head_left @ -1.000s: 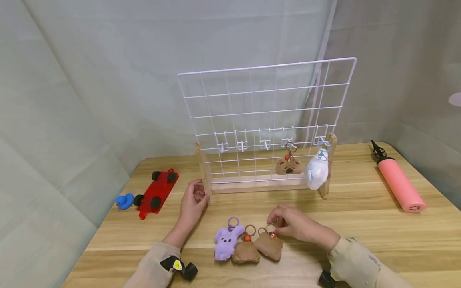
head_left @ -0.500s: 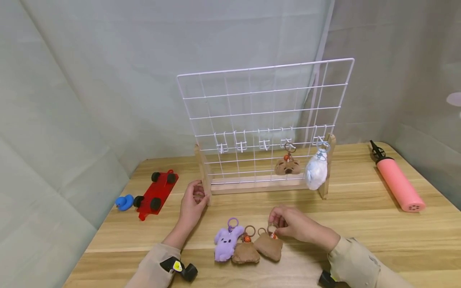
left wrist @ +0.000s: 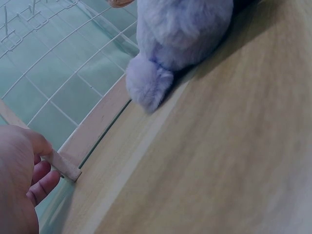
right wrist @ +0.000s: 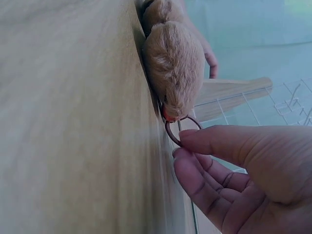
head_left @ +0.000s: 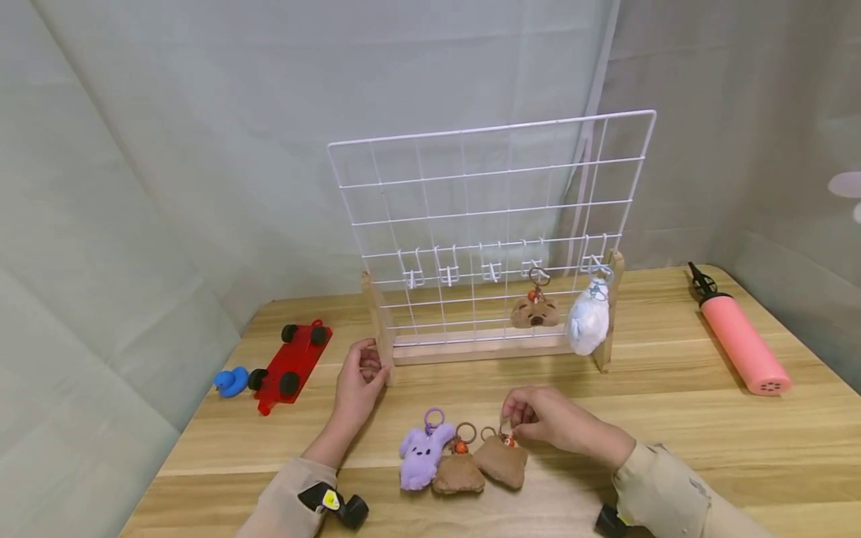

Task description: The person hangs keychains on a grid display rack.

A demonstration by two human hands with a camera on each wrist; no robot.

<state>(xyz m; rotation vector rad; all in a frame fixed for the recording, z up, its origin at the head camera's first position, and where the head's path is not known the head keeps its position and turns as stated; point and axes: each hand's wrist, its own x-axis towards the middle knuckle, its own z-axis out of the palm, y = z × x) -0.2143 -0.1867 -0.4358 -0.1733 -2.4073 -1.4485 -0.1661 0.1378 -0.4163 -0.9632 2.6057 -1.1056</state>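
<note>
My right hand [head_left: 554, 420] pinches the metal ring [right wrist: 171, 134] of a brown plush keychain [head_left: 501, 462] between thumb and fingertips. The plush part lies on the table, an orange bead [head_left: 509, 441] near its ring. Just left of it are a second brown plush keychain [head_left: 459, 474] and a purple plush keychain [head_left: 421, 457] with a purple ring. My left hand [head_left: 359, 381] grips the left wooden leg [left wrist: 66, 166] of a white wire grid rack [head_left: 474, 213], thumb in front and fingers curled behind. A brown bear-face keychain [head_left: 536, 312] and a fluffy white keychain [head_left: 589, 320] hang from the rack's right hooks.
Several white hooks [head_left: 448, 275] line the grid's middle. A red wheeled toy [head_left: 296, 365] and a blue toy duck [head_left: 232, 382] are at the table's left. A pink hand pump [head_left: 743, 344] lies at the right. Grey cloth [head_left: 235, 149] surrounds the table.
The ring under my right fingers has turned from facing the camera to nearly edge-on. My left hand has stayed on the rack's leg. The head view has shifted slightly.
</note>
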